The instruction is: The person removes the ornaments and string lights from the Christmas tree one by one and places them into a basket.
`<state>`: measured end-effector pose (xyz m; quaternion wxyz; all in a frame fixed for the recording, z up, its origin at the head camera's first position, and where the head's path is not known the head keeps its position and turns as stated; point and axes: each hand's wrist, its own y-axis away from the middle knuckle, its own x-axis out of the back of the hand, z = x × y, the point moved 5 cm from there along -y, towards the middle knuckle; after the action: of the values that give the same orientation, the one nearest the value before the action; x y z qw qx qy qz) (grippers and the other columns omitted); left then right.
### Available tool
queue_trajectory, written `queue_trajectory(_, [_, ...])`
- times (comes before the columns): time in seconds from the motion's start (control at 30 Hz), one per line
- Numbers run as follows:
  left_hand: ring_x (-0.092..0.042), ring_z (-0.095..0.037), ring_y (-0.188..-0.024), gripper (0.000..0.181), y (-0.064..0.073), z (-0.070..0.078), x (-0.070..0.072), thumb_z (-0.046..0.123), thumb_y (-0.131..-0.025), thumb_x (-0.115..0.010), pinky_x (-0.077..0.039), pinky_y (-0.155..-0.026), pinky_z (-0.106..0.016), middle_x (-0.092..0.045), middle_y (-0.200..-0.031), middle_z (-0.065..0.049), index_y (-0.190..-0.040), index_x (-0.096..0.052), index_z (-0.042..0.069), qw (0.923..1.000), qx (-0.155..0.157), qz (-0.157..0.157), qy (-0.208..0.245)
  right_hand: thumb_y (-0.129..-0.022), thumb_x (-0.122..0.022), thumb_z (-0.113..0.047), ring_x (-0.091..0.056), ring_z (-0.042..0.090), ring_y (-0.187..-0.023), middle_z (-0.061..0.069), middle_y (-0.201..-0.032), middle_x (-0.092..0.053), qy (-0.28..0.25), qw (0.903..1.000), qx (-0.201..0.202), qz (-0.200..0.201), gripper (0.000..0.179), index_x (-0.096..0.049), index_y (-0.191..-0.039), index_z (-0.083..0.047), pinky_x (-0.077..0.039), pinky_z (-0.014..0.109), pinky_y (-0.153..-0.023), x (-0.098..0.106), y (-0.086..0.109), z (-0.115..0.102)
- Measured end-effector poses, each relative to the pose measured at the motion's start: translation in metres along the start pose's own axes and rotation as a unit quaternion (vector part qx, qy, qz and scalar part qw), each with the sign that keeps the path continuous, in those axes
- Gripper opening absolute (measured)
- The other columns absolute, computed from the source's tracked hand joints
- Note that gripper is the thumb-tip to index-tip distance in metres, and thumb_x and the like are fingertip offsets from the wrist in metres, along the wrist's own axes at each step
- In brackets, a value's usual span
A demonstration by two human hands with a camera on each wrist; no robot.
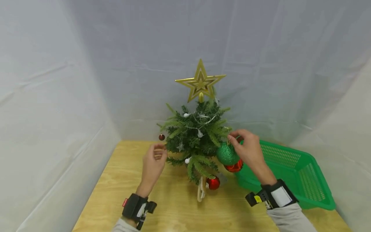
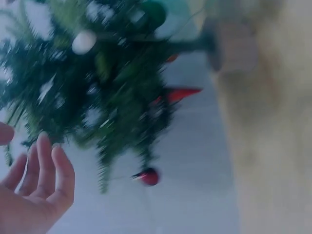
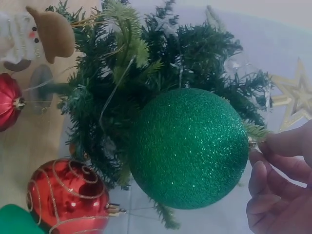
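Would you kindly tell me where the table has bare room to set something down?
Bare wooden table lies in front of the Christmas tree, and between the left hand and the table's left edge. It is crowded right of the tree: the right hand, green glitter ball, gold-swirled red ball and green plastic basket bunch there.

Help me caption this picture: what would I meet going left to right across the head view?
Bare left hand, green artificial Christmas tree, round green glitter ball, bare right hand, rectangular green plastic basket.

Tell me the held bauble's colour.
The bauble is glittery green; the right wrist view shows it best.
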<state>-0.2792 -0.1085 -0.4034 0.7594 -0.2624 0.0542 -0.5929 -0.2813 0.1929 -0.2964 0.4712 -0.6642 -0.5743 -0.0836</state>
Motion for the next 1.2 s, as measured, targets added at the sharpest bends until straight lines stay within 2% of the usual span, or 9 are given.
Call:
queue_trajectory(0.17, [-0.054,-0.025,-0.084,0.036,-0.035,0.017,0.009,0.021,-0.099,-0.054,-0.047,-0.072,-0.037,-0.05,-0.11,-0.019,-0.126,-0.048,-0.003,0.9989,-0.032,0.02,-0.028,-0.097,-0.061,-0.019,-0.062,0.025,-0.078,0.014,-0.096,-0.068,-0.017,0.9996,-0.022,0.002,0.018,-0.07,-0.101,-0.004,-0.044,0.03,-0.052,0.001,-0.001,-0.001])
queue_trajectory(0.33, [-0.055,-0.032,-0.079,0.041,-0.059,0.023,0.008,0.03,-0.106,-0.038,-0.045,-0.071,-0.041,-0.055,-0.102,-0.021,-0.121,-0.05,-0.005,0.9976,-0.036,-0.012,-0.057,-0.097,-0.061,-0.021,-0.061,0.021,-0.072,0.011,-0.092,-0.068,-0.031,0.9992,-0.018,0.015,0.019,-0.071,-0.1,-0.005,-0.041,0.028,-0.049,0.003,-0.003,-0.004])
queue_trajectory(0.47, [-0.058,-0.033,-0.078,0.041,-0.065,0.024,0.009,0.031,-0.106,-0.038,-0.048,-0.07,-0.042,-0.059,-0.098,-0.02,-0.122,-0.052,-0.004,0.9962,-0.035,-0.038,-0.07,-0.098,-0.059,-0.023,-0.06,0.02,-0.07,0.01,-0.088,-0.069,-0.049,0.9983,-0.023,0.02,0.02,-0.07,-0.102,-0.006,-0.043,0.028,-0.05,0.004,-0.005,-0.004])
queue_trajectory(0.63, [-0.055,-0.023,-0.066,0.036,-0.066,0.026,0.009,0.027,-0.104,-0.045,-0.046,-0.059,-0.035,-0.062,-0.088,-0.014,-0.124,-0.051,-0.002,0.9938,-0.053,-0.068,-0.071,-0.098,-0.058,-0.03,-0.061,0.02,-0.068,0.01,-0.091,-0.068,-0.11,0.9922,-0.058,0.014,0.028,-0.069,-0.108,-0.006,-0.045,0.029,-0.053,0.006,-0.009,-0.003])
queue_trajectory(0.73, [-0.055,-0.021,-0.066,0.033,-0.068,0.028,0.008,0.026,-0.104,-0.046,-0.045,-0.058,-0.033,-0.062,-0.087,-0.012,-0.121,-0.052,-0.002,0.9925,-0.061,-0.079,-0.07,-0.097,-0.059,-0.032,-0.059,0.016,-0.069,0.007,-0.093,-0.066,-0.205,0.9721,-0.114,-0.012,0.032,-0.066,-0.111,-0.005,-0.045,0.027,-0.057,0.005,-0.012,0.001])
queue_trajectory(0.87, [-0.059,-0.025,-0.074,0.033,-0.07,0.031,0.008,0.027,-0.103,-0.048,-0.047,-0.063,-0.035,-0.063,-0.09,-0.013,-0.119,-0.054,-0.001,0.9924,-0.059,-0.083,-0.069,-0.096,-0.062,-0.031,-0.051,0.012,-0.067,0.0,-0.089,-0.062,-0.346,0.9159,-0.196,-0.057,0.031,-0.063,-0.112,-0.005,-0.039,0.025,-0.058,0.003,-0.017,0.006])
queue_trajectory(0.93, [-0.06,-0.028,-0.076,0.033,-0.071,0.032,0.008,0.027,-0.103,-0.048,-0.048,-0.065,-0.036,-0.063,-0.091,-0.014,-0.118,-0.054,-0.001,0.9923,-0.058,-0.084,-0.069,-0.095,-0.063,-0.031,-0.05,0.011,-0.066,-0.003,-0.087,-0.064,-0.364,0.9042,-0.212,-0.072,0.028,-0.065,-0.11,-0.008,-0.038,0.025,-0.057,0.004,-0.019,0.007])
queue_trajectory(1.0, [-0.061,-0.028,-0.076,0.032,-0.072,0.034,0.008,0.026,-0.103,-0.049,-0.048,-0.065,-0.036,-0.063,-0.09,-0.014,-0.117,-0.055,-0.001,0.9923,-0.06,-0.084,-0.068,-0.095,-0.064,-0.031,-0.052,0.012,-0.066,-0.005,-0.086,-0.065,-0.353,0.9083,-0.209,-0.083,0.028,-0.067,-0.11,-0.009,-0.039,0.025,-0.057,0.007,-0.021,0.007])
queue_trajectory(1.2, [-0.061,-0.023,-0.074,0.03,-0.072,0.031,0.007,0.025,-0.102,-0.051,-0.049,-0.065,-0.035,-0.064,-0.089,-0.013,-0.116,-0.056,-0.001,0.9926,-0.053,-0.083,-0.07,-0.094,-0.063,-0.037,-0.059,0.013,-0.069,-0.006,-0.09,-0.068,-0.271,0.9414,-0.182,-0.086,0.041,-0.066,-0.118,-0.003,-0.044,0.028,-0.063,0.019,-0.022,0.01])
